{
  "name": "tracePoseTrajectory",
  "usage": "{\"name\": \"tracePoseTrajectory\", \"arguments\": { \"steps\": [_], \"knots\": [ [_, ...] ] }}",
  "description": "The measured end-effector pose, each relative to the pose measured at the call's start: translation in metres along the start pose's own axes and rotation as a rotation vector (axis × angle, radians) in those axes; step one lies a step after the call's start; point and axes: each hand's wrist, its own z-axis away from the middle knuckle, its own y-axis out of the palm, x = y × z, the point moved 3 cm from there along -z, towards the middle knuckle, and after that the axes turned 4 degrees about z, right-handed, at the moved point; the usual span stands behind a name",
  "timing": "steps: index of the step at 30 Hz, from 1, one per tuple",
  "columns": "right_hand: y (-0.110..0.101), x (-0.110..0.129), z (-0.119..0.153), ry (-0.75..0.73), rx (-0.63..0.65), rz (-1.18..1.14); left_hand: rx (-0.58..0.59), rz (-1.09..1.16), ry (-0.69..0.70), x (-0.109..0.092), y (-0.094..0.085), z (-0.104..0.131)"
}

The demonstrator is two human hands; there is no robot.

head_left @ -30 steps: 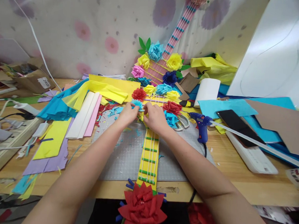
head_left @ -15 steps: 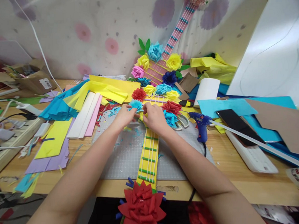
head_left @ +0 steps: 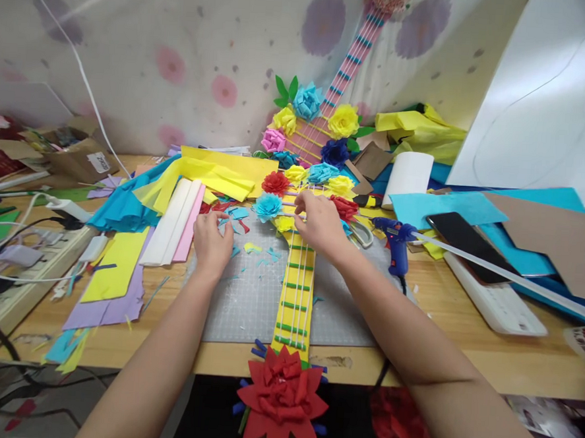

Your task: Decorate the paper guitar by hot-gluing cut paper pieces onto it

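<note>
A yellow paper guitar with green frets and white strings lies on the grey cutting mat, its neck pointing at me. A red paper flower covers its head. My right hand is over the guitar's body, with thumb and forefinger apart above the strings. Just left of it, a light-blue paper flower sits on the body's edge, untouched. My left hand is above paper scraps on the mat. Its thumb and forefinger are close together; anything between them is too small to name.
A blue glue gun with a long glue stick stands right of the guitar, by scissors. A phone lies farther right. Coloured paper and a power strip are on the left. A pink paper guitar leans behind.
My left hand has moved left, away from the light-blue flower to the scraps. My right hand has shifted slightly right, leaving the flower in full view.
</note>
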Motion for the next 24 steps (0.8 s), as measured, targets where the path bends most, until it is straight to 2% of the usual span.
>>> {"name": "tracePoseTrajectory", "arguments": {
  "steps": [3,7,9,12,14,19,22,24],
  "knots": [
    [-0.007,-0.008,0.006,0.001,-0.015,-0.003,-0.057,0.061,-0.036,0.000,-0.003,0.000],
    [-0.015,-0.024,0.025,-0.012,-0.037,-0.011,-0.015,0.146,-0.076,0.000,-0.002,-0.001],
    [-0.019,-0.032,0.037,-0.016,-0.050,-0.017,0.084,0.138,-0.076,0.000,0.000,-0.002],
    [-0.029,-0.040,0.055,-0.031,-0.091,-0.024,0.310,0.068,-0.095,0.001,0.004,-0.001],
    [-0.035,-0.042,0.063,-0.054,-0.117,-0.031,0.433,0.018,-0.058,0.003,0.007,-0.001],
    [-0.039,-0.050,0.072,-0.052,-0.140,-0.034,0.576,0.000,0.141,0.009,0.014,0.000],
    [-0.038,-0.059,0.074,0.034,-0.109,-0.068,0.648,0.000,0.172,0.012,0.019,0.001],
    [-0.039,-0.067,0.077,0.105,-0.031,-0.094,0.656,0.006,0.173,0.013,0.020,0.002]
  ]
}}
